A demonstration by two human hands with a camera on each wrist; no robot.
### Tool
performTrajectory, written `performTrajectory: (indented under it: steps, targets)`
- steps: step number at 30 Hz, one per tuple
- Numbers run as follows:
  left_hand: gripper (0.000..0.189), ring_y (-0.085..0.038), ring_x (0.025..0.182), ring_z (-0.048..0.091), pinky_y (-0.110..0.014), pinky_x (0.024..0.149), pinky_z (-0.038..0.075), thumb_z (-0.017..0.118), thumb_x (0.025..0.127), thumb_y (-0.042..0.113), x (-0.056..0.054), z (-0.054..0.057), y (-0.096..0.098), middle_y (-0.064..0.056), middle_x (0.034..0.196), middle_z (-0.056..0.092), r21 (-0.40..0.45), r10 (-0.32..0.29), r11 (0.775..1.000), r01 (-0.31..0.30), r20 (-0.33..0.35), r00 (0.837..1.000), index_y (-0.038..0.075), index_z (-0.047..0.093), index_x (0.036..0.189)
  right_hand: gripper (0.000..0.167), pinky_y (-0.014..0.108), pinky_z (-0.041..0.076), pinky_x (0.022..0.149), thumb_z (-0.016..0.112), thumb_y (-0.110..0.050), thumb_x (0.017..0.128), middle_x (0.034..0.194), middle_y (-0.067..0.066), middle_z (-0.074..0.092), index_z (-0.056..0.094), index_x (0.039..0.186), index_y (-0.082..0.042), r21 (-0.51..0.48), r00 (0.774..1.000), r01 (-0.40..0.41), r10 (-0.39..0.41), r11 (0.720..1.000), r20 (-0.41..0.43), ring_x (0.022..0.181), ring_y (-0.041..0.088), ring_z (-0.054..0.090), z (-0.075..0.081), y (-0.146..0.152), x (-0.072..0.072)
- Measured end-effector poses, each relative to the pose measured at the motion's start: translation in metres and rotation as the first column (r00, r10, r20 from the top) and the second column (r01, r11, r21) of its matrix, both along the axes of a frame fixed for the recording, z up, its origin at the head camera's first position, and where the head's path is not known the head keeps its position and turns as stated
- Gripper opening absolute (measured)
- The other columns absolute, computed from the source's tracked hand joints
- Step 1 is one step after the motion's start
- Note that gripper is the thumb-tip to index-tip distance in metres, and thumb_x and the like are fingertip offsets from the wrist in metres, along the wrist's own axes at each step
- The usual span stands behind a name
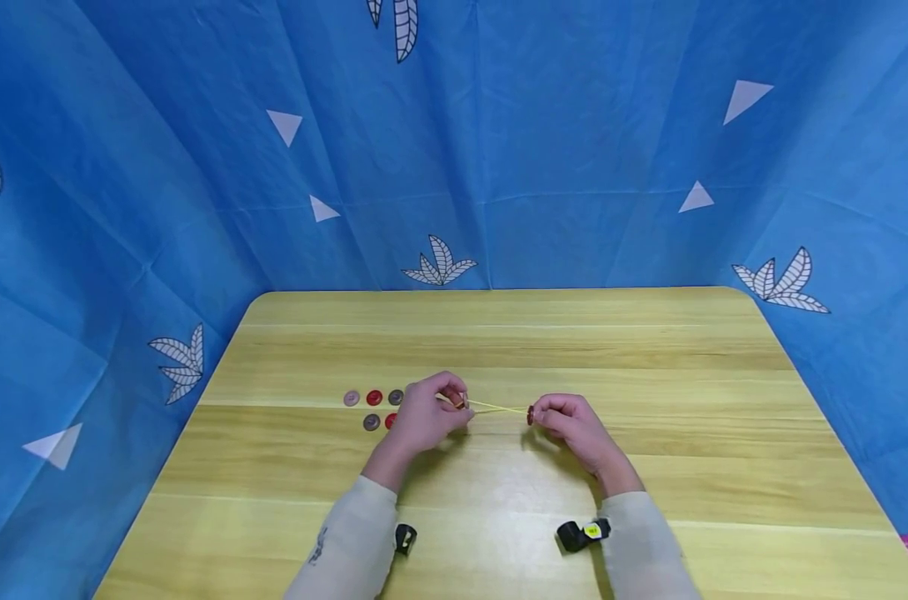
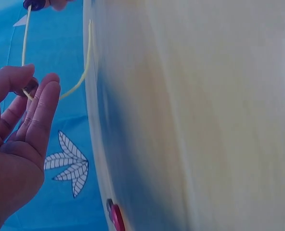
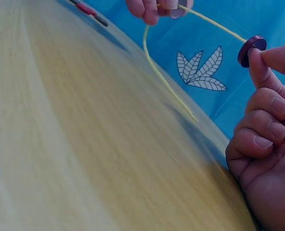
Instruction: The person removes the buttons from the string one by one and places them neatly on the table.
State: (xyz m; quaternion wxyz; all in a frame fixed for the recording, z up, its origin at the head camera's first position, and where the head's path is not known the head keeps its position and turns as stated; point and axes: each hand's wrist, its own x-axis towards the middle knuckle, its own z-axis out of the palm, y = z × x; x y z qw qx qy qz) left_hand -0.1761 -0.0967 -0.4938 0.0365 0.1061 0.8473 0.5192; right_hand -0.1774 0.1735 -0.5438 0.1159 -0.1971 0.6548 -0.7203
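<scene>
My left hand (image 1: 426,412) holds a brownish button (image 2: 31,86) between thumb and fingers. Yellow cord (image 3: 212,22) runs from there to a dark red button (image 3: 252,50), which stands on edge at the fingertips of my right hand (image 1: 577,425). The thumb and index finger of that hand pinch at the button's face; its other fingers are curled in. Whether they also grip a cord end behind it is hidden. One loose length of cord hangs from the left hand and curves down above the table.
Loose buttons lie left of the left hand on the wooden table (image 1: 499,333), including a pink one (image 1: 351,398), a red one (image 1: 375,397) and a grey one (image 1: 371,422). Some are partly covered by that hand. A blue patterned curtain (image 1: 559,167) hangs behind and beside the table.
</scene>
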Motion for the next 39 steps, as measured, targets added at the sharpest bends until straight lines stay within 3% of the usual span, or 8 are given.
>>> performTrajectory:
  steps: [15, 19, 22, 24, 27, 29, 31, 39]
  targets:
    - [0.025, -0.015, 0.078, 0.067, -0.034, 0.068, 0.055, 0.082, 0.083, 0.008, 0.0, 0.004, -0.031, -0.002, 0.09, 0.062, -0.049, 0.106, 0.993, -0.105, 0.024, 0.994, 0.006, 0.067, 0.104, 0.015, 0.027, 0.035, 0.054, 0.054, 0.003, 0.093, 0.069, 0.004, 0.05, 0.06, 0.091, 0.016, 0.0, 1.0, 0.018, -0.018, 1.0, 0.014, 0.054, 0.018, 0.033, 0.0, 0.002, -0.002]
    - [0.023, -0.017, 0.076, 0.065, -0.035, 0.068, 0.056, 0.082, 0.081, 0.006, -0.001, 0.003, -0.042, -0.003, 0.088, 0.063, -0.041, 0.133, 0.99, -0.133, -0.009, 0.991, 0.008, 0.067, 0.1, 0.015, 0.026, 0.035, 0.055, 0.054, 0.003, 0.093, 0.068, 0.003, 0.05, 0.06, 0.09, 0.016, 0.001, 0.999, 0.025, -0.025, 1.0, 0.025, 0.055, 0.018, 0.033, 0.002, 0.002, -0.001]
    - [0.024, -0.016, 0.076, 0.065, -0.037, 0.089, 0.047, 0.082, 0.08, 0.005, -0.002, 0.003, -0.05, -0.002, 0.086, 0.063, -0.053, 0.159, 0.986, -0.16, -0.033, 0.987, 0.008, 0.067, 0.099, 0.015, 0.025, 0.035, 0.054, 0.054, 0.002, 0.093, 0.069, 0.004, 0.05, 0.059, 0.09, 0.016, -0.004, 0.999, 0.03, -0.03, 1.0, 0.031, 0.055, 0.016, 0.034, 0.004, 0.001, 0.0]
    - [0.024, -0.015, 0.077, 0.066, -0.048, 0.105, 0.024, 0.082, 0.081, 0.006, -0.002, 0.004, -0.055, -0.001, 0.087, 0.063, -0.075, 0.182, 0.98, -0.185, -0.036, 0.983, 0.008, 0.067, 0.098, 0.017, 0.025, 0.033, 0.053, 0.054, 0.002, 0.093, 0.07, 0.004, 0.051, 0.057, 0.09, 0.018, -0.014, 0.999, 0.033, -0.033, 0.999, 0.032, 0.054, 0.015, 0.033, 0.005, 0.001, 0.0]
    - [0.023, -0.016, 0.08, 0.067, -0.047, 0.105, 0.025, 0.082, 0.081, 0.009, -0.001, 0.005, -0.061, -0.002, 0.089, 0.063, -0.097, 0.219, 0.971, -0.22, -0.02, 0.975, 0.01, 0.067, 0.099, 0.019, 0.026, 0.031, 0.051, 0.053, 0.001, 0.093, 0.067, 0.003, 0.048, 0.054, 0.089, 0.02, -0.032, 0.999, 0.035, -0.034, 0.999, 0.034, 0.053, 0.019, 0.029, 0.006, 0.0, 0.001]
    - [0.024, -0.018, 0.08, 0.067, -0.037, 0.086, 0.049, 0.082, 0.081, 0.007, -0.002, 0.005, -0.065, -0.003, 0.09, 0.063, -0.089, 0.237, 0.968, -0.237, -0.005, 0.971, 0.01, 0.067, 0.099, 0.021, 0.028, 0.03, 0.05, 0.052, 0.001, 0.093, 0.065, 0.002, 0.045, 0.051, 0.088, 0.022, -0.047, 0.999, 0.036, -0.034, 0.998, 0.037, 0.052, 0.024, 0.026, 0.006, -0.001, 0.002]
    - [0.024, -0.02, 0.08, 0.066, -0.037, 0.067, 0.056, 0.082, 0.081, 0.006, -0.002, 0.005, -0.069, -0.005, 0.091, 0.062, -0.075, 0.245, 0.967, -0.243, 0.01, 0.97, 0.008, 0.067, 0.1, 0.021, 0.029, 0.029, 0.049, 0.051, 0.002, 0.093, 0.064, 0.002, 0.043, 0.049, 0.088, 0.023, -0.062, 0.999, 0.037, -0.035, 0.997, 0.038, 0.053, 0.027, 0.024, 0.006, -0.001, 0.002]
    - [0.024, -0.022, 0.079, 0.064, -0.034, 0.067, 0.055, 0.082, 0.081, 0.004, -0.001, 0.004, -0.08, -0.008, 0.089, 0.063, -0.071, 0.274, 0.96, -0.273, 0.014, 0.962, 0.005, 0.066, 0.098, 0.018, 0.03, 0.029, 0.05, 0.047, 0.005, 0.089, 0.066, 0.003, 0.044, 0.047, 0.085, 0.023, -0.078, 0.998, 0.055, -0.052, 0.995, 0.043, 0.053, 0.028, 0.023, 0.003, -0.001, 0.003]
